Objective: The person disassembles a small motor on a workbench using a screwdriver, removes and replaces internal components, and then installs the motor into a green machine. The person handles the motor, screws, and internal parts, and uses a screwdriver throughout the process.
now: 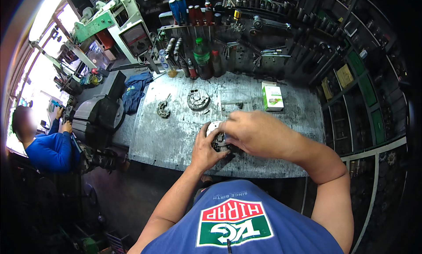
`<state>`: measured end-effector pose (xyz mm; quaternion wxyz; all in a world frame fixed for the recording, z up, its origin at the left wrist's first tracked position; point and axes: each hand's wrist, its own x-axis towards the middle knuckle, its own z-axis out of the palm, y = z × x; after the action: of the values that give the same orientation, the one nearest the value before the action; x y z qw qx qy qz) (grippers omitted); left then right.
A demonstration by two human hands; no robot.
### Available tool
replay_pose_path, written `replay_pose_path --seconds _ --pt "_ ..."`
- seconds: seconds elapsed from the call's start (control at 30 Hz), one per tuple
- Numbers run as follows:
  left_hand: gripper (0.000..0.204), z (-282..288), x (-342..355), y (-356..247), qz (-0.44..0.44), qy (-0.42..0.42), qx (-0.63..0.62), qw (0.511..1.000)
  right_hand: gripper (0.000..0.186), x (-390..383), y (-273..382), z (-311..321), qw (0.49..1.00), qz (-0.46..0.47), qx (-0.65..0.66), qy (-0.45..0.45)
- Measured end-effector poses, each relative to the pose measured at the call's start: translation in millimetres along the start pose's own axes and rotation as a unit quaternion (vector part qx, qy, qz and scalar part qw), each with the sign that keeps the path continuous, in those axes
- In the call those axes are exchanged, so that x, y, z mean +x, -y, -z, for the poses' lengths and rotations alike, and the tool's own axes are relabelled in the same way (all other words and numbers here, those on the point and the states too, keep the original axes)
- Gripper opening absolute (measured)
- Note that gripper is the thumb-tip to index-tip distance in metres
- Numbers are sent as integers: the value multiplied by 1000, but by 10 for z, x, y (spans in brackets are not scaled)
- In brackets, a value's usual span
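Left hand and right hand meet at a round metal part

A round grey housing stands on the scuffed desk. The round metal part is on the person's side of that housing, slightly to its right; whether it touches the desk is hidden. The left hand's grip is curled around the part's left side, thumb along the near edge. The right hand's grip is drawn in over the part's right side, fingers bent; what it pinches, if anything, I cannot tell.

Left of the housing lies a small irregular metal piece, and farther left a blue cloth. To its right is a clear tray with small dark bits, then a white-and-green box. Beyond it stands a green-capped bottle. Well to its left, a co-worker in blue handles something.
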<state>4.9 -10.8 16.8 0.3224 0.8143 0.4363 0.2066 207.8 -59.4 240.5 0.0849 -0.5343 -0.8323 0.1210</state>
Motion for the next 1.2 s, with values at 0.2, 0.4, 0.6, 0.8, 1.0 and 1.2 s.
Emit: replay_pose_path --seconds 0.2,0.4,0.6,0.8,1.0,1.2 --pt "92 -32 10 40 -24 -13 3 1000 29 42 -7 -15 997 42 9 -70" --pt "92 -52 10 88 -31 -2 -3 999 29 -18 26 -3 995 -83 -19 50" --pt "89 -63 9 73 -6 -6 -33 999 23 -1 -61 -109 990 110 86 -32" --pt "86 -43 -18 38 -12 -17 -18 1000 28 42 -130 -349 993 -54 67 -79" --pt "97 -19 -31 25 -23 -10 5 1000 33 -287 -256 -273 952 -17 137 -272" --pt "94 141 114 356 -18 -12 -136 990 32 -1029 -854 -592 887 -301 143 -320"
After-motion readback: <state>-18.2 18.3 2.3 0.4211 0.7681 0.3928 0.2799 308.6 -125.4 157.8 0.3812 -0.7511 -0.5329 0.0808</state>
